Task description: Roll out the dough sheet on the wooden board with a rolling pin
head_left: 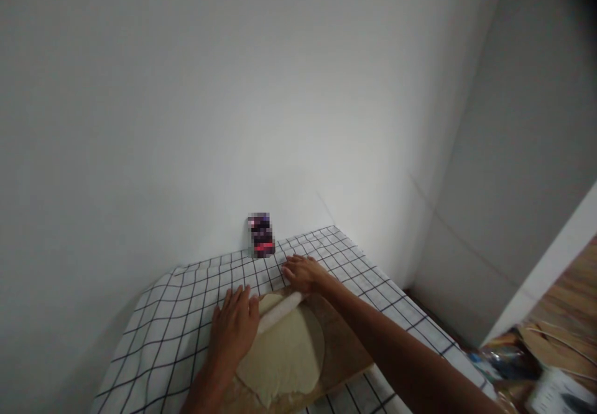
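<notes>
A pale rolling pin (280, 312) lies aslant across the far part of a thin, wide sheet of rolled-out dough (289, 355). My left hand (234, 322) rests over the pin's near-left end, palm down, with its fingers stretched forward. Over the far-right end lies my right hand (304, 272), also palm down, its fingers extended beyond the pin. Both hands hide the pin's ends. Beneath the dough is a wooden board (347, 355), and the dough's lower edge looks ragged, reaching close to the board's near side.
A white tablecloth with dark grid lines (172, 327) covers the table. A pixelated dark upright object (262, 235) leans on the white wall (280, 91) behind. To the lower right, off the table, are a cardboard box (555, 345), plastic-wrapped items and a white object (562, 392).
</notes>
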`<state>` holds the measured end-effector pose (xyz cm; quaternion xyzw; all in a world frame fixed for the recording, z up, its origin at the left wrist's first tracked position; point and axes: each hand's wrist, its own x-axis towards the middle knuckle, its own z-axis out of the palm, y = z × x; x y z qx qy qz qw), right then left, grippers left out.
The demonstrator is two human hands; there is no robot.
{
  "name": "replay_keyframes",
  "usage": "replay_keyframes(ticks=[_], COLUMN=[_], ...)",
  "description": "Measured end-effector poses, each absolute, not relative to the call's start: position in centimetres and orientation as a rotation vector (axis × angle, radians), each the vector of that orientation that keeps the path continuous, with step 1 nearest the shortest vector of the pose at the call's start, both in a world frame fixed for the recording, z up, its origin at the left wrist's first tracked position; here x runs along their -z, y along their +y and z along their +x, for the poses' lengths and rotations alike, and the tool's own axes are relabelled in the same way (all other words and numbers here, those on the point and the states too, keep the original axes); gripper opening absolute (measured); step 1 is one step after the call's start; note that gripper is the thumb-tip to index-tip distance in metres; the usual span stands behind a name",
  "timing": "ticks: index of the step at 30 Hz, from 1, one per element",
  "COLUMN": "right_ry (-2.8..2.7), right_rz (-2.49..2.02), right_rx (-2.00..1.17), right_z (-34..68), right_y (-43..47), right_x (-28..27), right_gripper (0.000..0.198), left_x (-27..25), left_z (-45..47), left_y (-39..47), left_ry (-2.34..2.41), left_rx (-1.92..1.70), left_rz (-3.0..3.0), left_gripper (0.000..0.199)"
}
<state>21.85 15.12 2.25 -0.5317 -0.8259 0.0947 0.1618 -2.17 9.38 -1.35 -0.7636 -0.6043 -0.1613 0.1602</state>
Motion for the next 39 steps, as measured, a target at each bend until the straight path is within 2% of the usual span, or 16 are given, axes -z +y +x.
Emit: replay_keyframes(ticks=[7,11,16,26,32,39], right_ry=[-2.318,-2.268,-2.199,-2.06,-2.079,-2.026], right_rz=[-1.55,-1.624,-1.665,-1.605,-1.58,-1.606], right_rx=[-0.247,-0.22,-0.111,0.152,0.16,0.103], right_z=[22.3,23.0,23.5,23.7,23.6,23.0], right_y=[13.4,9.5,3.3,-7.0,-8.0,-4.8], right_x=[-2.2,-2.0,-1.1,1.7,1.6,1.8], right_gripper=[0.043,0.049,0.044,0.048,0.048,0.045], left_x=[0.5,0.4,1.3,2.5,3.3,2.0], left_z=[-1.7,-1.2,-1.3,-2.9,-4.2,-3.0], left_y=[8.5,6.3,3.4,-5.3,-6.6,-3.7], left_ry=[-1.755,-1.629,-1.409,-1.068,-1.034,-1.09], left_rx=[0.444,0.511,0.638,0.717,0.688,0.791], left_rz=[-2.213,-2.266,-2.28,-2.304,-2.346,-2.34], left_gripper=[0.046,0.046,0.047,0.068,0.071,0.068])
